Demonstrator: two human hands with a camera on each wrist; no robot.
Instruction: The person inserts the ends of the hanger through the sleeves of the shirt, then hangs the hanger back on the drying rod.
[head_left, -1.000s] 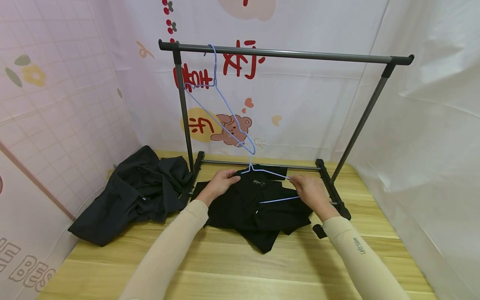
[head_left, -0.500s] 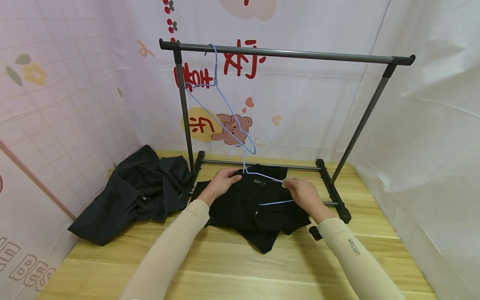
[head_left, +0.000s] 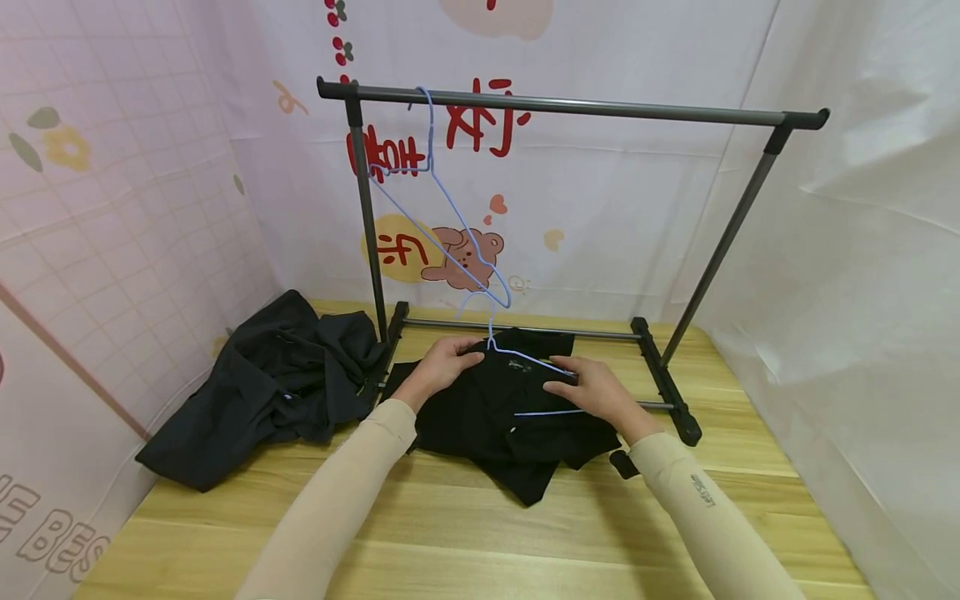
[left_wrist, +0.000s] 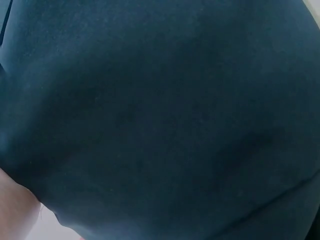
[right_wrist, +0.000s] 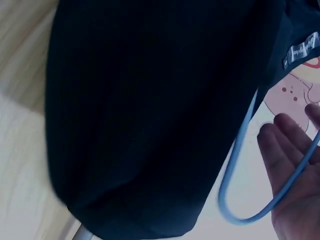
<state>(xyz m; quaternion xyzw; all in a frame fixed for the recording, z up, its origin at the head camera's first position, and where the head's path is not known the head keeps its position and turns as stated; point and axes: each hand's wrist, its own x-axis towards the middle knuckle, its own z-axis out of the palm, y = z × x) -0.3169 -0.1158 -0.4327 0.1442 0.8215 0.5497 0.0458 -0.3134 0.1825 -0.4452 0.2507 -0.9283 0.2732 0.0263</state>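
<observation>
A black shirt (head_left: 480, 408) with a collar label lies bunched over the rack's base. My left hand (head_left: 442, 371) pinches it by the left side of the neckline; in the left wrist view the dark cloth (left_wrist: 165, 115) fills nearly everything. A blue hanger (head_left: 528, 358) has its left part hidden in the shirt, while its right arm is outside and its hook points up. My right hand (head_left: 596, 390) is at that right arm, thumb and fingers apart. In the right wrist view, the hanger's rounded end (right_wrist: 235, 217) passes in front of the palm, and the fingers (right_wrist: 280, 150) are extended.
A dark clothes rack (head_left: 570, 107) stands over the shirt, with another blue hanger (head_left: 450, 196) on its bar at the left. A dark garment (head_left: 262, 400) lies heaped on the left of the wooden table (head_left: 465, 550). Printed curtains (head_left: 600, 192) enclose the back and sides.
My right hand has moved left and slightly down with the hanger's right arm, then loosened its grip, fingers spreading. The hanger has shifted left and a bit lower. My left hand stays at the neckline.
</observation>
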